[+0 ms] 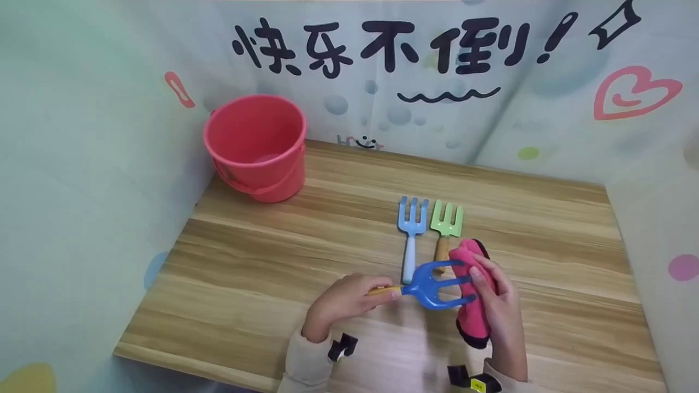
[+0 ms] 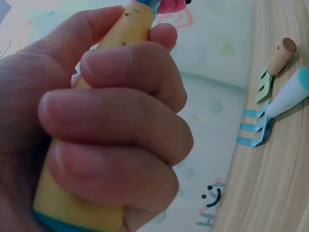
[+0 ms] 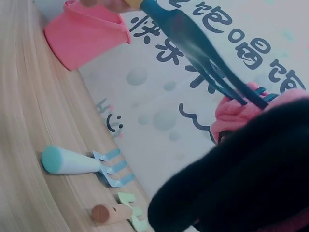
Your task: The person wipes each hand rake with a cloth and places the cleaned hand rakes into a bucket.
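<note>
The left hand (image 1: 354, 297) gripped a blue fork (image 1: 427, 286) just below and right of centre in the head view; the right hand (image 1: 501, 300) clasped a pink cloth (image 1: 474, 317) against its prongs.

a three-tined fork (image 1: 428, 286), its head glossy blue and its handle yellow, was held above the counter (image 1: 573, 262), tines pointing right. they met a soft pink cloth (image 1: 472, 322), edged in black, bunched into a long roll crosswise to the tines, also held up.
</note>
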A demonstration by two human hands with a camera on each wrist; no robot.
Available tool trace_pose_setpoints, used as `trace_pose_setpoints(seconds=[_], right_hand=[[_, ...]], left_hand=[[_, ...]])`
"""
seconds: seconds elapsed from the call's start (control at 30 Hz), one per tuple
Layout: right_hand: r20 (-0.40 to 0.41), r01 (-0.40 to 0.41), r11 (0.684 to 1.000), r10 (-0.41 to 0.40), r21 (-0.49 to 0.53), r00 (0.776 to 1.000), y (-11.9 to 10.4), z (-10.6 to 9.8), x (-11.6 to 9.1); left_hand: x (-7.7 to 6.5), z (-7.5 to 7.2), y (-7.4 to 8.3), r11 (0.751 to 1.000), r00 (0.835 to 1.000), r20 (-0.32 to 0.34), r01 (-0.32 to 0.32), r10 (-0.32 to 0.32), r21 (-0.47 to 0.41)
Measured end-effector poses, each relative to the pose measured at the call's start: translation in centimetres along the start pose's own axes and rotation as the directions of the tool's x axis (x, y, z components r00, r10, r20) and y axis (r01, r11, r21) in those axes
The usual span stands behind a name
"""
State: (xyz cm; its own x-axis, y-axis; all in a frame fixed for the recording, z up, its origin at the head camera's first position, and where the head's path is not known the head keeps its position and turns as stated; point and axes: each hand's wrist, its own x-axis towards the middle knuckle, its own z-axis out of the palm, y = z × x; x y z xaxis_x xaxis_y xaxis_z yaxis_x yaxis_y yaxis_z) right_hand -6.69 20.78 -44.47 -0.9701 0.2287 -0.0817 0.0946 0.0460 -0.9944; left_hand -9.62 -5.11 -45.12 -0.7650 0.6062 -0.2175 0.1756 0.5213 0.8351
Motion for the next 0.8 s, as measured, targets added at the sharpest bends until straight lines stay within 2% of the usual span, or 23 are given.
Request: trace_pose_setpoints(seconds=[0.13,0.23,0.27,0.37,0.43,0.5,0.63,0.8], right_hand=[[0.002,0.077,0.995,-0.077,-0.071,0.997,-0.2,-0.2,-0.2],[0.012,0.135,0.989,-0.135,-0.058,0.991,-0.2,-0.5,-0.2],[0.006,0.142,0.99,-0.141,-0.024,0.99,-0.2,-0.7,-0.3],[-0.049,0.127,0.987,-0.122,0.099,0.991,-0.1,-0.8,-0.1],[-0.09,0.086,0.983,-0.072,0.163,0.993,0.1,-0.8,0.1],[-0.084,0.03,0.98,-0.013,0.198,0.996,0.4,-0.7,0.4],[0.05,-0.105,0.973,0.096,0.207,0.994,1.3,0.0,0.9],[0.257,-0.174,0.952,0.108,0.251,0.96,1.9,1.7,0.6]], left_hand=[[-0.1,0.0,-0.2,1.0,1.0,-0.015,0.015,-0.015,0.009],[-0.1,0.1,-0.5,0.999,0.999,-0.041,0.027,-0.026,0.023],[-0.1,0.1,-0.5,0.999,0.998,-0.057,0.027,-0.025,0.03],[0.1,0.2,-0.7,1.0,0.995,-0.105,0.008,-0.005,0.02],[0.2,0.2,-0.8,0.999,0.993,-0.117,-0.026,0.022,-0.032],[0.4,0.3,-0.9,0.992,0.992,-0.115,-0.067,0.054,-0.109],[0.6,0.6,-0.7,0.97,0.985,-0.138,-0.131,0.104,-0.203],[1.1,1.1,0.0,0.964,0.97,-0.189,-0.187,0.151,-0.188]])
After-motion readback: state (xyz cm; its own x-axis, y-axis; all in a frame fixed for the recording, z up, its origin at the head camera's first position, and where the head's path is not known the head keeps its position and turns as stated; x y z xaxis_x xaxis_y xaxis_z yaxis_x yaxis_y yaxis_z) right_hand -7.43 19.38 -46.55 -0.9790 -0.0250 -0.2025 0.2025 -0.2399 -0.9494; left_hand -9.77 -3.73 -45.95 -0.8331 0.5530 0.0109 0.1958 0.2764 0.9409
